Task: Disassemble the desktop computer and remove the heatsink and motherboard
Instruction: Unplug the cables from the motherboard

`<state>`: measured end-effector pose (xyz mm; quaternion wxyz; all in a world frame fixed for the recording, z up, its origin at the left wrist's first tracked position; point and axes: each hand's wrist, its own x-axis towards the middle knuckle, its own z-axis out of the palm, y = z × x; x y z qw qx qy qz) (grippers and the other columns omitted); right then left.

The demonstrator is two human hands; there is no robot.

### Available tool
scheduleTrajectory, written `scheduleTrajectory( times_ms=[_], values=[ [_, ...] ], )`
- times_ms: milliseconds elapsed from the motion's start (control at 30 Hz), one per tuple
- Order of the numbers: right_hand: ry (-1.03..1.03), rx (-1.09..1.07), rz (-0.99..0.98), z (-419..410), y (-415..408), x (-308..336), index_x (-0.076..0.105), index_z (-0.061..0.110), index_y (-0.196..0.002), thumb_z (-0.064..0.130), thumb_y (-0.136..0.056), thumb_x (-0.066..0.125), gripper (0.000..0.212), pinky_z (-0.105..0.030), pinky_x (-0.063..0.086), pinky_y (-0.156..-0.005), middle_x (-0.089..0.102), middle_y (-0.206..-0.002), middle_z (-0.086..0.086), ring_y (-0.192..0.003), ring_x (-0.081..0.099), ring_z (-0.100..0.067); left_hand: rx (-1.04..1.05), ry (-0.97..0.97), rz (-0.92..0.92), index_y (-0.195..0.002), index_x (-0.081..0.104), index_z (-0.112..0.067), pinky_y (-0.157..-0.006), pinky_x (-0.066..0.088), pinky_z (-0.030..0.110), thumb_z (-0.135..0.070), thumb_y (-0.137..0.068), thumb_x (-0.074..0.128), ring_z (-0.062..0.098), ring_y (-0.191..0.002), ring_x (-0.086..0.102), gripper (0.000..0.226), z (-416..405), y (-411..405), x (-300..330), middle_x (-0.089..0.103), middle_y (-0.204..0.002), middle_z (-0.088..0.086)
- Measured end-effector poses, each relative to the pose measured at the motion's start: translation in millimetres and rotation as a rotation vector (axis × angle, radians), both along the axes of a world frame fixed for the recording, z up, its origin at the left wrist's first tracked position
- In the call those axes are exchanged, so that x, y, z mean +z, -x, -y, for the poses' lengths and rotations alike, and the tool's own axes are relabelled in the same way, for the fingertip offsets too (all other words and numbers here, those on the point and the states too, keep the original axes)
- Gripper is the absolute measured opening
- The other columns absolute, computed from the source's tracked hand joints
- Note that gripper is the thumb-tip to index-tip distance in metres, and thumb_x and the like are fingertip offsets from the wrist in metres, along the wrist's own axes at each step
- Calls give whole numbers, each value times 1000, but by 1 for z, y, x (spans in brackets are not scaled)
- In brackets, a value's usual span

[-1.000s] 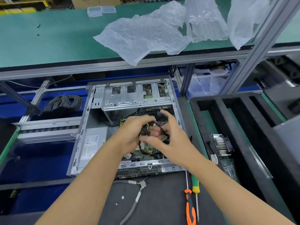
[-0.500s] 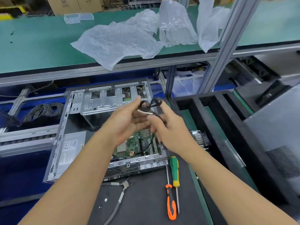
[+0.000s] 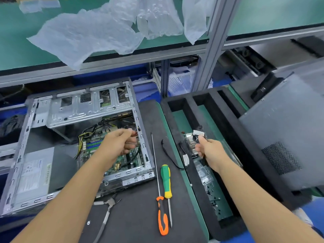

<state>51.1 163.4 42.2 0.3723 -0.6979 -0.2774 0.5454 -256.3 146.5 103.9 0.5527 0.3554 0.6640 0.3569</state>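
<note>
Case (image 3: 35, 172): motherboard (image 3: 129, 158) inside | tray (image 3: 201, 207): we note heatsink (image 3: 190, 142), screws | left hand (image 3: 119, 144) pinches something blurred | right hand (image 3: 210, 149) grips black cable (image 3: 199, 133)

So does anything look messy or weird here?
A little. Crumpled plastic sheets hang over the front edge of the green shelf above the open computer case. A loose black cable trails off the dark mat into the foam tray. Nothing looks broken or spilled.
</note>
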Motion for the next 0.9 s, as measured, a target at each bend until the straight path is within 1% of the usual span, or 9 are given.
scheduleTrajectory(
  times_ms=[100, 167, 233, 333, 433, 567, 700, 800, 900],
  values=[
    [-18, -20, 18, -8, 13, -23, 39, 4, -136, 30, -85, 70, 65, -28, 47, -60, 65, -79, -1, -62, 55, -14, 34, 30, -57, -105, 67, -12, -58, 50, 27, -30, -99, 54, 15, -69, 67, 22, 1, 14, -14, 72, -86, 4],
    [-47, 11, 109, -15, 20, -33, 35, 16, -142, 33, -80, 74, 75, -36, 51, -86, 66, -102, 0, -92, 62, -17, 52, 45, -80, -102, 67, -13, -56, 50, 26, -31, -99, 55, 13, -65, 67, 22, 2, 25, -22, 73, -84, 2],
    [-64, 136, 271, -19, 24, -43, 39, 16, -142, 31, -84, 71, 67, -35, 42, -100, 63, -116, 0, -107, 56, -18, 54, 61, -90, -102, 67, -14, -55, 50, 25, -33, -99, 55, 13, -66, 67, 22, 5, 36, -29, 74, -85, 3],
    [-37, 323, 676, -19, 31, -52, 46, 19, -135, 35, -93, 59, 47, -38, 37, -95, 61, -121, -4, -113, 48, -26, 58, 89, -86, -101, 68, -17, -56, 49, 26, -36, -98, 54, 16, -70, 68, 24, 6, 51, -36, 75, -88, 3],
    [20, 427, 1037, -15, 35, -55, 42, 20, -134, 45, -93, 54, 50, -44, 36, -90, 52, -128, -9, -116, 41, -33, 61, 103, -65, -102, 68, -16, -54, 48, 26, -37, -98, 55, 17, -70, 68, 25, 5, 60, -39, 74, -88, 4],
    [90, 383, 1038, -8, 34, -59, 40, 17, -134, 48, -91, 55, 56, -46, 37, -94, 38, -132, -18, -117, 40, -39, 39, 101, -70, -101, 69, -19, -55, 50, 26, -38, -97, 56, 15, -70, 70, 24, 5, 65, -42, 75, -85, -1],
    [145, 342, 1068, -2, 36, -59, 44, 18, -132, 56, -88, 54, 59, -50, 28, -102, 25, -147, -18, -127, 27, -41, 35, 106, -63, -101, 69, -20, -57, 50, 27, -37, -98, 55, 14, -71, 70, 22, 7, 68, -43, 74, -84, -2],
    [93, 297, 1100, 5, 41, -53, 51, 18, -126, 54, -89, 53, 51, -52, 22, -106, 17, -153, -18, -134, 18, -40, 30, 99, -58, -101, 68, -20, -58, 50, 27, -37, -98, 55, 14, -71, 69, 22, 8, 69, -41, 74, -86, -1],
    [-55, 211, 1077, 7, 54, -36, 56, 19, -116, 46, -90, 57, 38, -50, 26, -100, 22, -149, -14, -125, 25, -39, 8, 82, -91, -100, 68, -19, -56, 49, 24, -36, -98, 54, 12, -69, 69, 22, 9, 68, -35, 74, -88, 0]
  ],
)
